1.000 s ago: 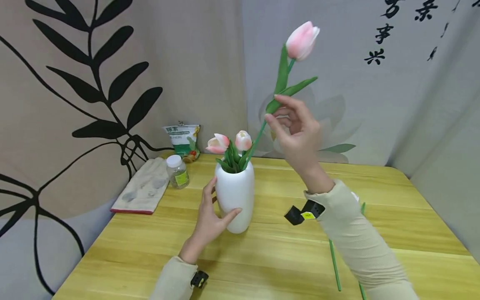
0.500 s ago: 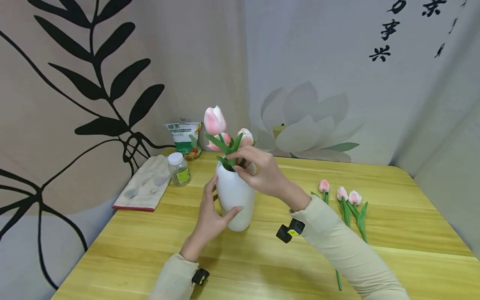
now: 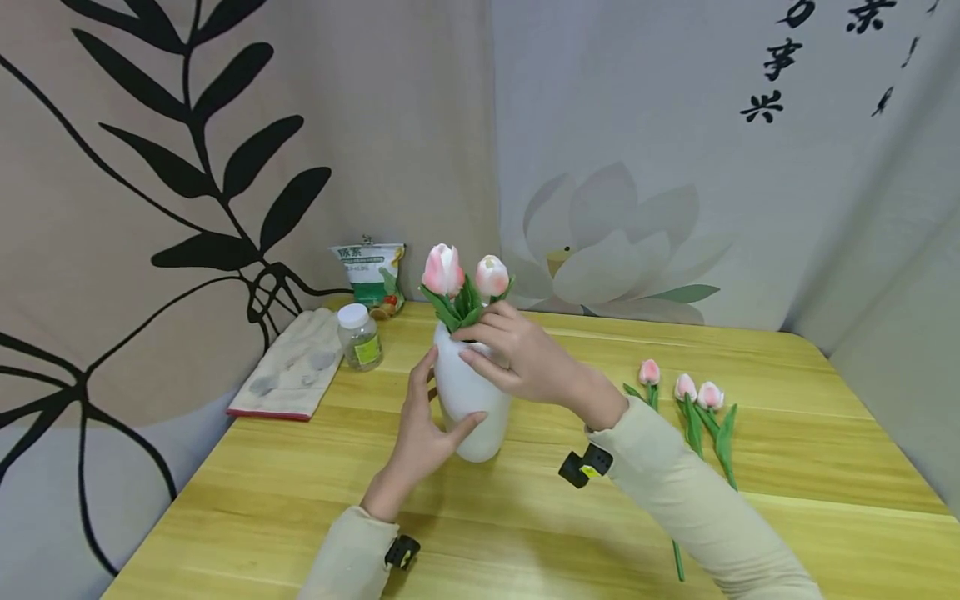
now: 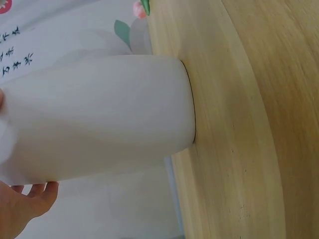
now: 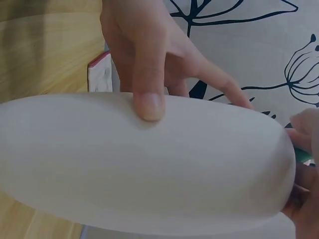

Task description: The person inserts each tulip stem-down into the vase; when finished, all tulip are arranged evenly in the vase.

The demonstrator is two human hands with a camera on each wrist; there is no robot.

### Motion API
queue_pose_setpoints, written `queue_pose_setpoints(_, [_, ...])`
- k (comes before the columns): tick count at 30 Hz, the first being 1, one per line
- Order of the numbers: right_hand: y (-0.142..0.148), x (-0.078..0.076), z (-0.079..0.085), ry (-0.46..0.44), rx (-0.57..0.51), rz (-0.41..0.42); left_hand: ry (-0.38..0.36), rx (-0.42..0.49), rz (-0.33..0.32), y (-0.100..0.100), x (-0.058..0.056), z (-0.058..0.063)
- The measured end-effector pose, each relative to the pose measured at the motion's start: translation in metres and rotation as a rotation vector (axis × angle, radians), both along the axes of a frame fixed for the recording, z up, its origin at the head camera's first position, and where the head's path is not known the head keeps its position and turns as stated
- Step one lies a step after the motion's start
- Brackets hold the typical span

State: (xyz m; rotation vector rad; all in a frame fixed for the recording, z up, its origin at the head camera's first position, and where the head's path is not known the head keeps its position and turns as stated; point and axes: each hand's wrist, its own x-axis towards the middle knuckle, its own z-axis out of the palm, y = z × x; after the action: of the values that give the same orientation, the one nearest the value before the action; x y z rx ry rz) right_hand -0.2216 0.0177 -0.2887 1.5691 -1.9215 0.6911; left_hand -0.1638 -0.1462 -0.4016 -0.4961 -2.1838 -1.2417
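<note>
A white vase [image 3: 471,400] stands upright on the wooden table. My left hand [image 3: 422,433] grips its left side, the thumb pressing the front, as the right wrist view also shows. At the vase's mouth, my right hand [image 3: 531,354] pinches the stem of a pink-and-white tulip [image 3: 444,271] whose lower stem is inside. The vase rim and fingers hide the pinched part; a bit of green shows between the fingers in the right wrist view. Another pale pink tulip [image 3: 492,276] stands in the vase to the right.
Several loose tulips [image 3: 710,395] lie on the table [image 3: 570,542] at the right, partly under the right sleeve. Behind the vase to the left are a capped jar [image 3: 360,337], a folded cloth [image 3: 288,367] and a green-and-white packet [image 3: 369,275]. A printed curtain hangs behind.
My right hand has brought the tulip down from high at the right into the vase, and its bloom now sits lower among the others. The left hand has stayed on the vase.
</note>
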Motion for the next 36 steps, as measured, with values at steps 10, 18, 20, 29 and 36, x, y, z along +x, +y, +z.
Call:
queue_pose_setpoints(10, [0.014,0.01,-0.002,0.023,-0.279,0.078,-0.019,0.008,0.001,-0.001,0.0,0.001])
queue_pose_setpoints(18, [0.079,0.014,-0.026,-0.135,-0.533,-0.077,-0.042,0.015,0.01,0.001,0.001,0.004])
queue_pose_setpoints(20, [0.103,0.011,-0.04,-0.277,-0.562,-0.162,-0.045,0.02,0.011,0.001,0.001,0.004])
queue_pose_setpoints(29, [0.196,-0.009,-0.107,-0.691,-0.249,-0.729,-0.037,0.03,0.024,0.002,0.0,0.003])
queue_pose_setpoints(36, [0.222,-0.026,-0.146,-0.838,0.098,-0.729,-0.023,0.032,0.018,0.008,0.011,0.019])
